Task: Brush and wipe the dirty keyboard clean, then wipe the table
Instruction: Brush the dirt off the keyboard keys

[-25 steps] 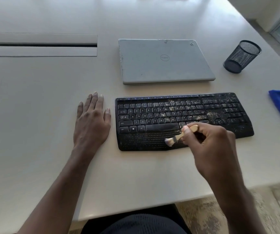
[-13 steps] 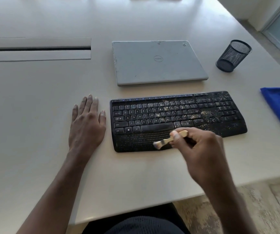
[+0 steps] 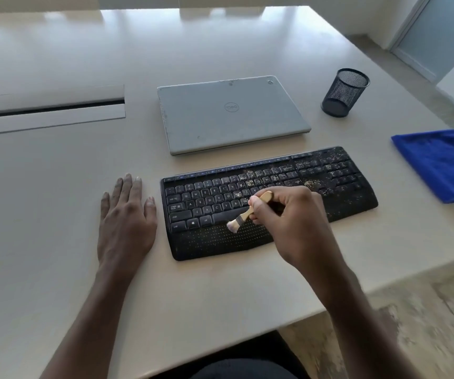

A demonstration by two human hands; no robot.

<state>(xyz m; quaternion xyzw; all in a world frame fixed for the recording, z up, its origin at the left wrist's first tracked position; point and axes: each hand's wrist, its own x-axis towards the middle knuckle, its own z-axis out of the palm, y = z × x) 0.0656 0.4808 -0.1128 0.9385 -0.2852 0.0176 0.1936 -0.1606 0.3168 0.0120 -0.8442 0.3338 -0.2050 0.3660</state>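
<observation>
A black keyboard (image 3: 209, 242) lies on the beige table (image 3: 56, 201), its middle and right keys speckled with yellowish crumbs. My right hand (image 3: 291, 222) grips a small wooden-handled brush (image 3: 243, 216). Its pale bristles touch the keyboard just below the space bar, at the top of the palm rest. My left hand (image 3: 126, 222) rests flat on the table, fingers straight, just left of the keyboard and not touching it. A folded blue cloth (image 3: 439, 162) lies at the table's right edge.
A closed grey laptop (image 3: 231, 113) sits behind the keyboard. A black mesh pen cup (image 3: 343, 93) stands at the back right. A cable slot with a lid (image 3: 48, 108) is set into the table at the left. The table's edge runs close to my body.
The brush has swept leftward along the palm rest, below the space bar. My left hand stays flat beside the keyboard. The view has tilted up, showing more of the table's far side.
</observation>
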